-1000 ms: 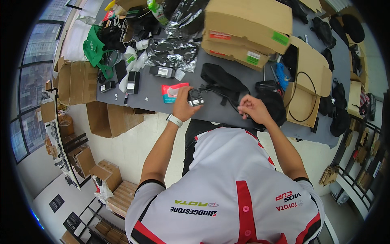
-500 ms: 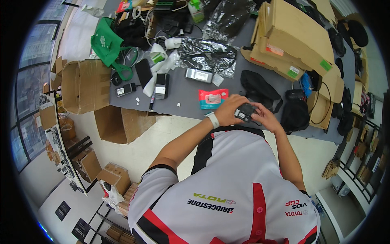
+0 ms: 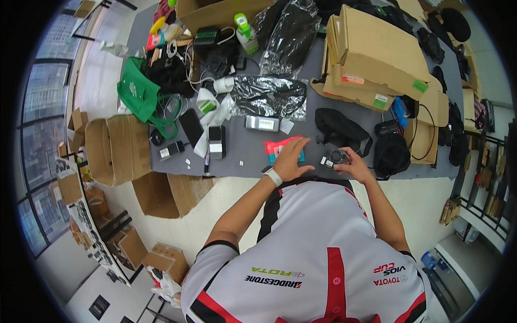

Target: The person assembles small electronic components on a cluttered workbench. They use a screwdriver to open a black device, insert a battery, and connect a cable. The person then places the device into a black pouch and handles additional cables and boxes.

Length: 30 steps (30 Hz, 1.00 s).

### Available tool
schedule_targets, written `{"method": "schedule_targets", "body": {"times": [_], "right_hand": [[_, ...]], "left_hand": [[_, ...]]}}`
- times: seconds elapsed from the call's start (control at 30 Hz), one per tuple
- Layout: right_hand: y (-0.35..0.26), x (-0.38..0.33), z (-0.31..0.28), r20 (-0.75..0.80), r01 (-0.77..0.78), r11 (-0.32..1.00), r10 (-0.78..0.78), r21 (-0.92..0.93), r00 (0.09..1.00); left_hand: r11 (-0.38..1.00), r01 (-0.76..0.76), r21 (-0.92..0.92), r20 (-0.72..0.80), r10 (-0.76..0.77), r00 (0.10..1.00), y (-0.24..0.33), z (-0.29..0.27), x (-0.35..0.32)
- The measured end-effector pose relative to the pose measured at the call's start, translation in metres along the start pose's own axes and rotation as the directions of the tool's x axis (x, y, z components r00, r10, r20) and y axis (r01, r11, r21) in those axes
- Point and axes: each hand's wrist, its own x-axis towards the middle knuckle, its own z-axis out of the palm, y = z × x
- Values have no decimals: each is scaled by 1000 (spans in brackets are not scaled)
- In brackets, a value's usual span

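Note:
In my right hand [image 3: 354, 167] is a small dark device [image 3: 337, 156] with a rounded part and a white label, pinched at its right side near the table's front edge. My left hand [image 3: 289, 161] is open, fingers and thumb spread, and holds nothing. It hovers over or rests against a red and teal soft pack of wipes [image 3: 273, 149], hiding part of it; I cannot tell whether they touch. Just beyond the device lies a black fabric pouch [image 3: 344, 129]. A silver box-shaped device [image 3: 262, 124] with a label sits behind the wipes.
Bubble-free clear plastic bags with black contents [image 3: 269, 97] lie farther back. Flattened cardboard boxes [image 3: 377, 54] are stacked at right, near a black cap-like item [image 3: 391, 156]. Left are a black labelled device [image 3: 217, 142], a green bag [image 3: 137, 89] and an open carton [image 3: 118, 151].
My left hand has let go of the small dark device and moved left over the wipes pack, its fingers spreading. The right hand keeps the device. The view has shifted slightly.

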Motion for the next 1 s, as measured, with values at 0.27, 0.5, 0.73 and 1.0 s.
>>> {"method": "schedule_targets", "body": {"times": [0.27,0.5,0.73,1.0], "right_hand": [[30,-23,-20,-123,23,973,5,228,992],[24,-34,1,-211,62,937,13,343,977],[11,-18,26,-217,272,920,-215,281,952],[-45,-42,29,-136,213,969,-230,-129,964]], "left_hand": [[990,27,137,-190,0,982,-54,-75,21],[996,71,45,-46,-69,997,-43,-81,54],[799,352,-487,443,-121,888,0,3,63],[703,481,-525,509,-193,839,21,0,81]]}}
